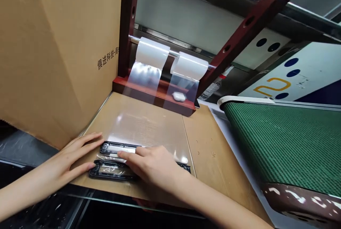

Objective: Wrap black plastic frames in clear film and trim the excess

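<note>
Right hand curled over black frames, left hand — fingers splayed

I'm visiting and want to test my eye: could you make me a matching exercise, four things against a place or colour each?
1. Black frames
2. White rolls
3. Conveyor belt
4. Small white case

A. Green
B. On the red-brown ledge
C. Beside the left fingers
D. On a metal bar

Pairs: 1-C, 2-D, 3-A, 4-B
</note>
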A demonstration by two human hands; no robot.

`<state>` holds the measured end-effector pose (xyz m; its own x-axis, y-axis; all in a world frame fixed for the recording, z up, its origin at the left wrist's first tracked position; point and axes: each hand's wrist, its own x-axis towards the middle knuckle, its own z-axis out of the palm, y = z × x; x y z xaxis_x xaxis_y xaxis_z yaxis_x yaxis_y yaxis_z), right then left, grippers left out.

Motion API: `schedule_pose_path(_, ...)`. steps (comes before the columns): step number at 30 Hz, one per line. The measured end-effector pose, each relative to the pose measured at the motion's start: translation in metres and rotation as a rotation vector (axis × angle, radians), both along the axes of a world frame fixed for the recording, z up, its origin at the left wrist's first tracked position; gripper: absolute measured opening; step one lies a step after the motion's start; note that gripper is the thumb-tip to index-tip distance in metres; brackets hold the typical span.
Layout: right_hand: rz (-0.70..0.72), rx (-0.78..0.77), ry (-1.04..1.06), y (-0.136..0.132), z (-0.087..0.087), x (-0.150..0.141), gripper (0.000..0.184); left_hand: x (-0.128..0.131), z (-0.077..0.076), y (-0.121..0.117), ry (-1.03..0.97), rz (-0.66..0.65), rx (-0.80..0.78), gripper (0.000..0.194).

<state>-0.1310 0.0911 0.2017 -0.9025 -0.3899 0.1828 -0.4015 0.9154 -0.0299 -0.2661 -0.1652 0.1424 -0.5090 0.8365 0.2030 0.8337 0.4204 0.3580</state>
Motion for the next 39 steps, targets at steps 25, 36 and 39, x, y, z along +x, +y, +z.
schedule_pose_path(25, 0.075, 0.001, -0.024, 0.006, -0.009, -0.009, 0.032, 0.0, -0.01, -0.002, 0.101, -0.04, -0.017, 0.068)
schedule_pose_path(36, 0.086, -0.023, -0.023, 0.007, -0.009, -0.009, 0.032, 0.002, -0.007, 0.002, 0.11, -0.024, 0.027, 0.064)
schedule_pose_path(39, 0.095, -0.019, -0.038, 0.008, -0.009, -0.008, 0.032, 0.004, -0.008, 0.001, 0.112, 0.013, 0.051, 0.06)
